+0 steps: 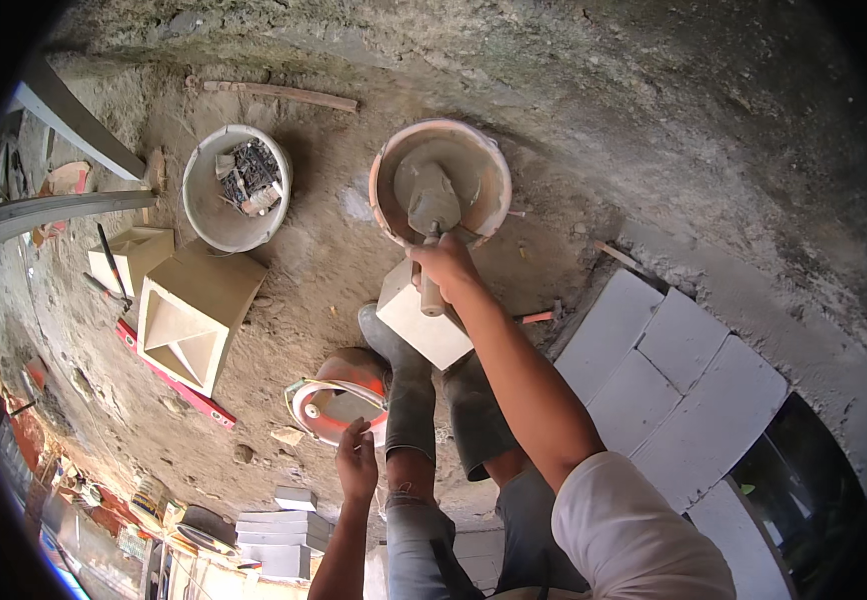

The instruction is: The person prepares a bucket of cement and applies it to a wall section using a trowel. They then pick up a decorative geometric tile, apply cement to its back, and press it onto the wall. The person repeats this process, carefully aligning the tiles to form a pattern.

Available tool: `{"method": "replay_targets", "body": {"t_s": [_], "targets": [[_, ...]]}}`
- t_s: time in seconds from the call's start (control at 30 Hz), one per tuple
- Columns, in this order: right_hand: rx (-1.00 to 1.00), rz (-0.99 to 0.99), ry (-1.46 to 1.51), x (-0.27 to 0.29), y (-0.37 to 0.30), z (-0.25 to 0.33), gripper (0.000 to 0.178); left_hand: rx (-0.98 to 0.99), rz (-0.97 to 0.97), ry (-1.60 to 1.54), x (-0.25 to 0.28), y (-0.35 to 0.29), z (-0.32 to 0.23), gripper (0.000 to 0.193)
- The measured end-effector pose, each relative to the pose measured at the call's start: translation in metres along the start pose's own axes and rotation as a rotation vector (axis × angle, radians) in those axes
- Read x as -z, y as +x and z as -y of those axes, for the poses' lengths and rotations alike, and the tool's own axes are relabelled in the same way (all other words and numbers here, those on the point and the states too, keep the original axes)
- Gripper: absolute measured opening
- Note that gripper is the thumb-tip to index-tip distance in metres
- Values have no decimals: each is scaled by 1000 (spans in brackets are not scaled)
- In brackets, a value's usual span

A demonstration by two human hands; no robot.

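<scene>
My right hand (446,264) is wrapped round the handle of a trowel (434,198). The trowel's blade sits inside a round bucket (503,160) with wet grey mortar smeared in it. Beneath that hand a pale rectangular block (422,318) stands on the ground by my boots. My left hand (357,462) hangs loosely with its fingers apart and nothing in it. Closest to it is an orange-red bucket (342,405) with a pale rim, holding something greyish.
A grey bucket (204,208) of debris stands at the far left. Cream hollow blocks (244,280), pliers (109,290) and a red spirit level (194,400) lie left. A hammer (540,317) lies near the white block wall (654,380) at right. A wooden strip (284,93) lies far back.
</scene>
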State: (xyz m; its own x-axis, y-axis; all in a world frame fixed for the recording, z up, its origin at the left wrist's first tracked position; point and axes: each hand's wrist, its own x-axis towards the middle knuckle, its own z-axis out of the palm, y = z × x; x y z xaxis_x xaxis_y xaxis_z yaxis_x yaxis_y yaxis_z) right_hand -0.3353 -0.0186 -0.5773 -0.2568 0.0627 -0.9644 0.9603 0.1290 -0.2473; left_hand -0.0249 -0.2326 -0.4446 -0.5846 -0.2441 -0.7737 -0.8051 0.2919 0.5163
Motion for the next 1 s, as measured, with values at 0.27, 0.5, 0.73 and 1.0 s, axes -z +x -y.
{"method": "replay_targets", "body": {"t_s": [0.27,0.5,0.73,1.0], "targets": [[574,-533,-1278,116,-73,-12,37,-526,18,242,-114,206,-186,16],[503,-294,-1380,144,-49,53,38,-117,103,641,-241,331,-227,40],[442,-271,-1326,145,-61,63,38,-11,141,609,-252,334,-233,43],[545,-339,-1250,160,-72,-8,39,-212,91,552,-113,267,-239,36]]}}
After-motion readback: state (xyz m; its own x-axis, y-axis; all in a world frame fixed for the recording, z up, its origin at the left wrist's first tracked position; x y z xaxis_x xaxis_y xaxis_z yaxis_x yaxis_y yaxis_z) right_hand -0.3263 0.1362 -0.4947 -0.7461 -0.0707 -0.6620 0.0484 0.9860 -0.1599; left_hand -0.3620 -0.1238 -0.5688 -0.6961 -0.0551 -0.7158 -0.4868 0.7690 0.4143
